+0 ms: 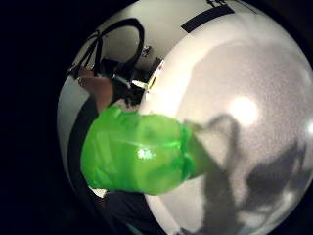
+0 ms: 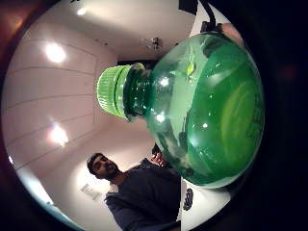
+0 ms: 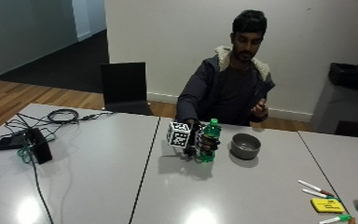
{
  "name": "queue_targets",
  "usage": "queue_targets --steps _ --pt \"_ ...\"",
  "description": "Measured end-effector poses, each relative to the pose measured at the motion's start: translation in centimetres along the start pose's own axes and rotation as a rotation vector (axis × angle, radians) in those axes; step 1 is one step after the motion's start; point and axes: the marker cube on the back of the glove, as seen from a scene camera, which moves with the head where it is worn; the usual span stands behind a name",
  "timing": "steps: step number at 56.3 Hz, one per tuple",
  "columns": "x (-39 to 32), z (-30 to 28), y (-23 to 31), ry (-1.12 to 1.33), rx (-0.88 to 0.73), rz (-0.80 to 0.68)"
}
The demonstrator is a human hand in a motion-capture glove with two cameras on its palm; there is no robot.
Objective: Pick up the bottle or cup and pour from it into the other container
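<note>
A green plastic bottle (image 3: 209, 141) with a green screw cap (image 3: 214, 122) stands upright on the grey table (image 3: 241, 191), in front of the seated person. My gloved right hand (image 3: 196, 142) is wrapped round the bottle's body from its left side. The thumb side palm view is filled by the bottle's shoulder (image 2: 211, 115) and its closed cap (image 2: 113, 91). Its lower body (image 1: 139, 154) shows in the little finger side palm view over the table top. A grey metal bowl (image 3: 246, 145) sits on the table just right of the bottle, apart from it. The person's bare hand (image 3: 261, 108) is raised at chest height.
Markers (image 3: 315, 189) and a yellow pad (image 3: 327, 205) lie at the table's right front. A black box (image 3: 37, 145) with cables (image 3: 61, 115) sits at the far left. A black chair (image 3: 125, 87) stands behind the table. A seam (image 3: 145, 168) runs between the table sections.
</note>
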Motion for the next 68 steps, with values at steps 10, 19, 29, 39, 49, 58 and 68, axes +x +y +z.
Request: queue_targets --steps 10,19,29,39,49,58,68 --pt "0.0 0.8 1.7 0.025 0.041 0.002" --pt "-3.4 2.2 3.1 0.483 0.161 -0.08" --pt "-9.3 4.6 4.0 0.966 0.072 -0.081" --pt "-14.0 7.1 4.5 1.061 0.104 -0.129" --pt "-17.5 8.9 4.9 1.287 0.079 -0.205" --pt "-19.2 10.0 3.7 1.571 0.052 -0.289" --pt "-18.9 13.0 5.1 1.832 -0.019 -0.335"
